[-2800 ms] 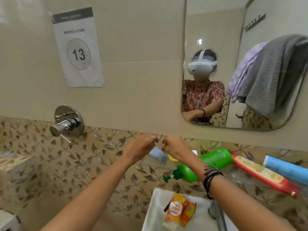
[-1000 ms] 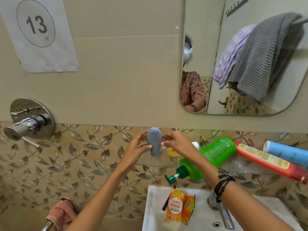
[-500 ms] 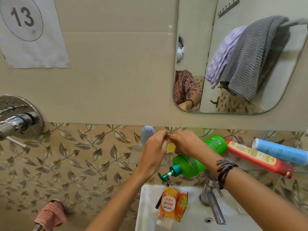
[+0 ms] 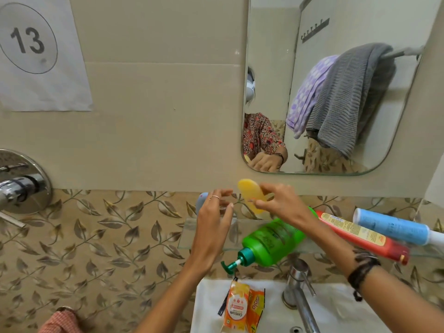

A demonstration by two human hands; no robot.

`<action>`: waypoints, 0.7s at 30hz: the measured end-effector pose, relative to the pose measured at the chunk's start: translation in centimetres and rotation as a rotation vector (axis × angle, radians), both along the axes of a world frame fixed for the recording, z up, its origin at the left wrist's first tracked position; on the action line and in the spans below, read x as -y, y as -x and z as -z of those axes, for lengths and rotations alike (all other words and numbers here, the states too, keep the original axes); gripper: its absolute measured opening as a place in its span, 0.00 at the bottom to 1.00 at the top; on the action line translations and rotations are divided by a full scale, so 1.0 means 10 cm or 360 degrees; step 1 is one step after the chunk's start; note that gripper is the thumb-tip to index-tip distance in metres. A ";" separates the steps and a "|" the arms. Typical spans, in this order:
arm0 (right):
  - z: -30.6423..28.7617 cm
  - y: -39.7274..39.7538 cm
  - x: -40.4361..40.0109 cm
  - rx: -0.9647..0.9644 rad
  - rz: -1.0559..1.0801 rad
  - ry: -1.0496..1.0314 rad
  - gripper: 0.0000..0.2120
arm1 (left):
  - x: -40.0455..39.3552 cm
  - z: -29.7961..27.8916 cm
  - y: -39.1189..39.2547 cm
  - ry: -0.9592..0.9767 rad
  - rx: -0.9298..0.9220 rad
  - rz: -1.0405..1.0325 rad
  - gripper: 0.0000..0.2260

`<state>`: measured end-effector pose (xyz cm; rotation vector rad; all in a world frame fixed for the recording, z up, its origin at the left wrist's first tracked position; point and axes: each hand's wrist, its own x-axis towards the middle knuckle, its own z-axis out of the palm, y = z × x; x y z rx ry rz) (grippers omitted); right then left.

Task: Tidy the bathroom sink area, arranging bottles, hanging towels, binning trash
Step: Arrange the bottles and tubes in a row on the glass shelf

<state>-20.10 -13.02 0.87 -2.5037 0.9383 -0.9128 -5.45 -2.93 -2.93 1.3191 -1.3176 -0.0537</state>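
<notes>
My right hand (image 4: pixel 280 201) holds a small yellow bottle (image 4: pixel 251 194) tilted above the glass shelf (image 4: pixel 192 230). Just left of the bottle, my left hand (image 4: pixel 212 227) hovers with fingers spread and nothing in it. A small grey-blue bottle (image 4: pixel 201 200) stands on the shelf behind my left hand, mostly hidden. On their sides on the shelf lie a green pump bottle (image 4: pixel 271 241), a red bottle (image 4: pixel 360 236) and a blue bottle (image 4: pixel 394 227). Orange wrappers (image 4: pixel 240 308) rest on the white sink (image 4: pixel 206 306).
A chrome tap (image 4: pixel 299 292) rises from the sink below the shelf. The mirror (image 4: pixel 271 56) reflects grey and purple towels on a rail. A wall valve (image 4: pixel 21 183) sits at the left, a red checked cloth (image 4: pixel 61 323) at the bottom left.
The grey-blue bottle was stood upright on the shelf and released. My right hand then picked the yellow bottle up off the shelf and raised it. The view shifted down and right.
</notes>
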 end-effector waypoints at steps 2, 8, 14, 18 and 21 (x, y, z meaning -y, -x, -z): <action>-0.10 0.07 -0.07 0.0425 -0.0208 -0.0404 0.11 | 0.01 -0.11 0.05 -0.0001 -0.0095 0.0081 0.16; -0.12 0.14 -0.12 0.0771 -0.0535 -0.0915 0.13 | 0.07 -0.16 0.16 -0.0058 -0.0172 0.0232 0.15; 0.11 0.08 -0.07 0.0651 -0.0382 -0.0915 0.12 | 0.11 0.07 0.14 -0.0132 -0.0205 0.0099 0.13; 0.20 -0.02 0.01 0.0524 -0.0275 -0.0775 0.12 | 0.16 0.18 0.10 -0.0174 -0.0107 -0.0007 0.12; 0.26 -0.07 0.06 0.0438 -0.0258 -0.0713 0.10 | 0.19 0.26 0.08 -0.0210 -0.0030 -0.0078 0.12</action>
